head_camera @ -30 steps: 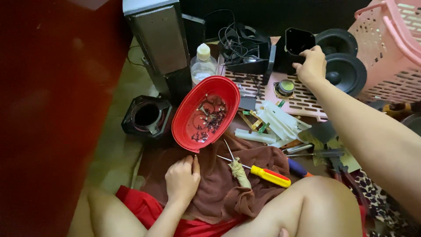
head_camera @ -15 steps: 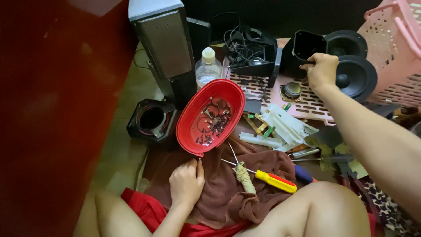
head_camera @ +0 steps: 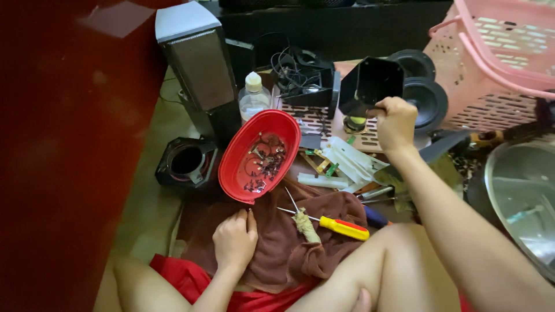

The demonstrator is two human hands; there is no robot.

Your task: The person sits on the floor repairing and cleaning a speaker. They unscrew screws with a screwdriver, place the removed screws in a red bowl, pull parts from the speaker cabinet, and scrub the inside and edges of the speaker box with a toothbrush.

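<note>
A: Black housing (head_camera: pixel 370 84), the open shell at the back of the pile. Where does it sit?

B: Lifted at the far side of the work area, tilted with its mouth toward the camera, just in front of the two loose speaker cones (head_camera: pixel 429 99).

A: How far has the work got, going by the big pieces first?

B: The tall grey speaker box (head_camera: pixel 196 69) stands whole at the left. The pink basket (head_camera: pixel 497 63) and metal basin (head_camera: pixel 520 196) lie off to the right. The brown cloth (head_camera: pixel 272 254) is spread over the lap. I'd judge a good deal is already apart: the cones are out and a small black enclosure (head_camera: pixel 185 162) lies empty beside the red bowl (head_camera: pixel 287 124).

A: And the small things?

B: A yellow-handled screwdriver (head_camera: pixel 344 227) lies on the cloth, touched by neither hand. Loose screws and rings (head_camera: pixel 263 164) are gathered in the bowl. The grey box looks like what is left unopened, though its back is hidden.

A: The hands?

B: The right hand (head_camera: pixel 396 121) is curled around the housing's lower edge, gripping it. The left hand (head_camera: pixel 234 240) rests on the cloth just below the bowl with its fingers loosely bent, holding nothing.
</note>
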